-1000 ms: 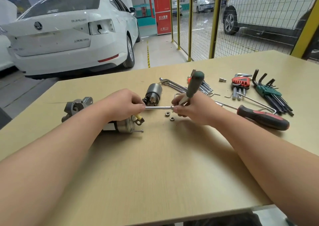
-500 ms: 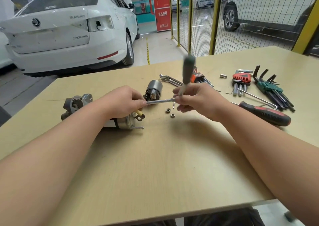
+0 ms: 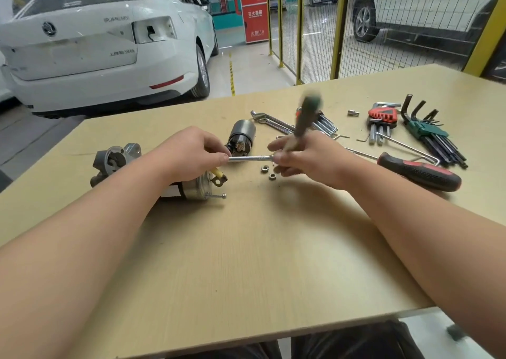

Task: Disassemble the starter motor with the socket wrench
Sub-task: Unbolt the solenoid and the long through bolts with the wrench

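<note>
Steel socket wrench [image 3: 250,158] over starter motor [image 3: 195,191] — our left hand [image 3: 189,153] pinches its tip, right hand [image 3: 312,158] grips the handle — likely loosening; turn steadily.

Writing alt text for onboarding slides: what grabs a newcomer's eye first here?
Both hands meet over the table on the wrench: the left hand pinches the tip of its silver bar, and the right hand grips the head, with the green handle sticking up, blurred. The starter motor lies under the left wrist, and two loose nuts lie by the right hand. A white car fills the upper left.
</note>
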The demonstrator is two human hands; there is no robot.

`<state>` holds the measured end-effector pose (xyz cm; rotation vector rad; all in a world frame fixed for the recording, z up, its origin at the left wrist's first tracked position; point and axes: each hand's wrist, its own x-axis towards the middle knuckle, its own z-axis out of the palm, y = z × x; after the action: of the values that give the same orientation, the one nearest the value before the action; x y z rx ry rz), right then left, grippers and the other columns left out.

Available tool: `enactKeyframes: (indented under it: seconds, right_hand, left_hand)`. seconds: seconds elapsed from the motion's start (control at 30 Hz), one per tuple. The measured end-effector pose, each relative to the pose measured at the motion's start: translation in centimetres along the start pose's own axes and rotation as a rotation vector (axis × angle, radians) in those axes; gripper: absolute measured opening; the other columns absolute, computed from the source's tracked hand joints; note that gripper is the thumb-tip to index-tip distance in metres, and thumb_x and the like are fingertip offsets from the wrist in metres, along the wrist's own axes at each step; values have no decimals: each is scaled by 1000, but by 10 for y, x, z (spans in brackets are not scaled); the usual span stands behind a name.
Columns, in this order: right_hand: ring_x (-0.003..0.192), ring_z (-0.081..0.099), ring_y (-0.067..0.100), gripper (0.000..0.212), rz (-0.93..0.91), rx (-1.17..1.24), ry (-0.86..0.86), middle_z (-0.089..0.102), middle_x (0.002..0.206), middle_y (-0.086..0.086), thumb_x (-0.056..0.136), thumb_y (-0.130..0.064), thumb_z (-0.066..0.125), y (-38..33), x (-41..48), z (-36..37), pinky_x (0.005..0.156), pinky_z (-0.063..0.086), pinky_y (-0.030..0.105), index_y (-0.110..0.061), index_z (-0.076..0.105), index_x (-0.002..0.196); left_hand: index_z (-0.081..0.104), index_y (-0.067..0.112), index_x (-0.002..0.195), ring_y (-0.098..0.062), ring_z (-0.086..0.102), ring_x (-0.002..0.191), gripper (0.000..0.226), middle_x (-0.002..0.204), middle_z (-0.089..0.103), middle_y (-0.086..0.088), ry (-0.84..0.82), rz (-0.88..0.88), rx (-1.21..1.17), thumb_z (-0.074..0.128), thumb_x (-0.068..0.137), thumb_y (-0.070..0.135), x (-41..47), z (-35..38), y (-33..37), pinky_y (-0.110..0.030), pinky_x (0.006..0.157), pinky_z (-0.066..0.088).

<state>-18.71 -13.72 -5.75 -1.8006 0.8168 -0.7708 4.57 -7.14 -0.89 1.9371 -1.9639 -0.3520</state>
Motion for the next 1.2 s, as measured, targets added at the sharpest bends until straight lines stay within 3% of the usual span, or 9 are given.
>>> enactKeyframes:
  seconds: [0.17, 0.3, 0.4, 0.57, 0.7, 0.83, 1.0, 1.1, 1.2]
  right_hand:
    - [37, 42, 13, 38, 304, 191, 73, 62, 58, 6, 96, -38, 52, 0, 7, 10, 39, 36, 21, -9, 56, 72]
    - [59, 62, 15, 7, 184, 287, -10, 64, 76, 2, 90, -10, 63, 2, 0, 0, 53, 52, 22, -10, 67, 95]
    - [78, 65, 9, 27, 50, 103, 31, 68, 96, 0, 83, 4, 66, 5, 1, -3, 80, 56, 23, -17, 69, 100]
    - [83, 64, 16, 28, 58, 237, 84, 67, 100, 9, 80, 9, 64, 7, 6, 2, 84, 57, 35, -9, 67, 102]
    - [68, 68, 22, 3, 120, 180, 31, 69, 87, 10, 86, -14, 67, 6, 4, -2, 62, 59, 35, -11, 68, 87]
    - [47, 57, 20, 40, 288, 63, 55, 70, 65, 9, 95, -43, 50, 4, 8, 8, 45, 45, 25, -10, 59, 74]
    - [64, 62, 18, 8, 152, 298, 22, 62, 83, 7, 92, -13, 60, 1, 5, 2, 58, 54, 28, -13, 67, 96]
    - [87, 62, 18, 30, -4, 283, 27, 65, 96, 5, 86, 3, 63, -1, 3, -2, 83, 56, 34, -21, 69, 101]
    - [72, 67, 20, 11, 34, 216, 43, 69, 86, 3, 88, -7, 65, -4, 1, -1, 67, 58, 28, -16, 68, 94]
  left_hand:
    - [69, 36, 76, 10, 57, 70, 6, 74, 66, 18, 52, 38, -55, 69, 80, 31, -2, 2, -4, -15, 59, 38]
    - [68, 42, 83, 3, 59, 82, 6, 82, 66, 21, -124, -25, 28, 66, 80, 46, 6, -9, -3, -21, 74, 44]
    - [69, 40, 86, -12, 56, 95, 22, 97, 63, 12, -264, -203, 70, 58, 81, 58, 17, -21, 5, -34, 88, 45]
    - [75, 26, 77, -7, 63, 77, 32, 77, 72, 13, -419, -276, 95, 47, 89, 36, 25, -12, 18, -24, 64, 47]
    - [74, 26, 76, -17, 62, 81, 31, 79, 72, 6, -300, -204, 101, 51, 89, 43, 20, -9, 12, -32, 72, 48]
    - [71, 32, 79, -13, 61, 85, 22, 83, 70, 8, -229, -112, 70, 56, 87, 47, 12, -9, 3, -28, 74, 46]
    - [68, 33, 76, -9, 61, 78, 14, 75, 67, 12, -94, -50, 39, 63, 82, 45, 7, -5, 2, -25, 62, 44]
    - [69, 37, 83, -16, 63, 88, 23, 87, 70, 7, -217, -94, 100, 52, 88, 52, 8, -7, 5, -33, 79, 50]
    - [71, 36, 82, -19, 63, 82, 24, 84, 70, 2, -204, -88, 105, 53, 88, 50, 8, -7, 5, -34, 75, 49]
